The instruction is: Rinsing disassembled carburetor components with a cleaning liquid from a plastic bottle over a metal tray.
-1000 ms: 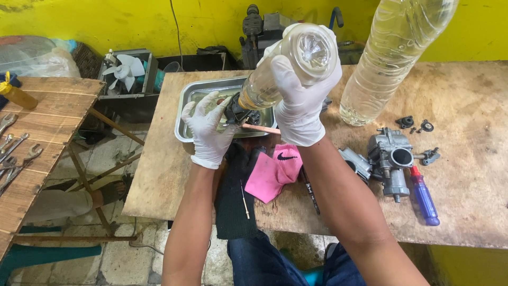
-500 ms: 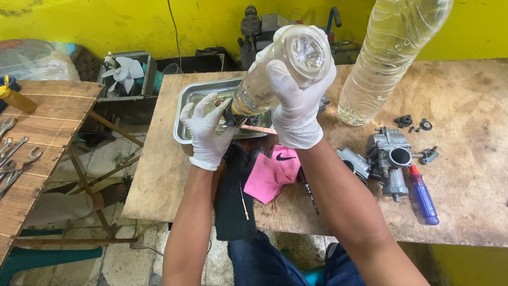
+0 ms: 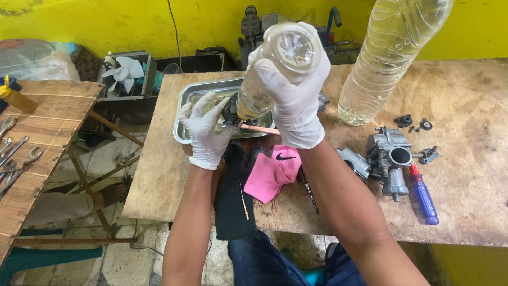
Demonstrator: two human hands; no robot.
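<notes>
Right hand: we see the gloved right hand [image 3: 296,100] wrapped around a clear plastic bottle [image 3: 275,69], tilted neck-down over the metal tray [image 3: 185,100].
Left hand: our gloved left hand [image 3: 206,132] is curled around a small dark part [image 3: 231,112] at the bottle's mouth, above the tray.
Nearby: carburetor body [image 3: 390,159], pink cloth [image 3: 271,172].

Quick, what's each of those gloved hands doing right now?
Left hand: closed around a small dark part over the metal tray.
Right hand: gripping a clear plastic bottle, tipped neck-down toward that part.
</notes>
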